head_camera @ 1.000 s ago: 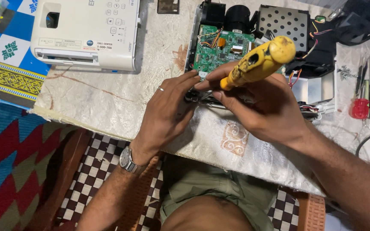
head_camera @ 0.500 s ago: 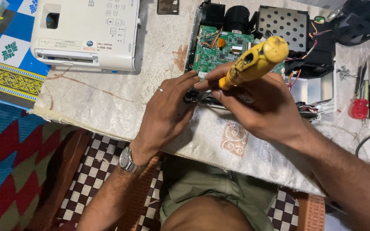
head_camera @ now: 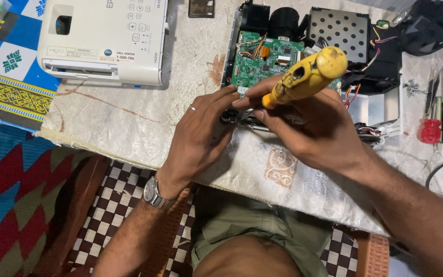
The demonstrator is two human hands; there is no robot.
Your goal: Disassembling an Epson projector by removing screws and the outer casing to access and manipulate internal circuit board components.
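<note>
While the right hand (head_camera: 319, 128) grips a yellow-handled screwdriver (head_camera: 306, 77), its tip is hidden behind the fingers at the near edge of the opened projector (head_camera: 324, 46). Closed on a small dark part there, hard to make out, the left hand (head_camera: 201, 133) wears a ring and a wristwatch (head_camera: 155, 194). Left of the opened projector sits a white projector (head_camera: 103, 38); to its right lie hand tools (head_camera: 439, 113), partly cut off. Since half a second ago, the screwdriver handle has barely shifted.
</note>
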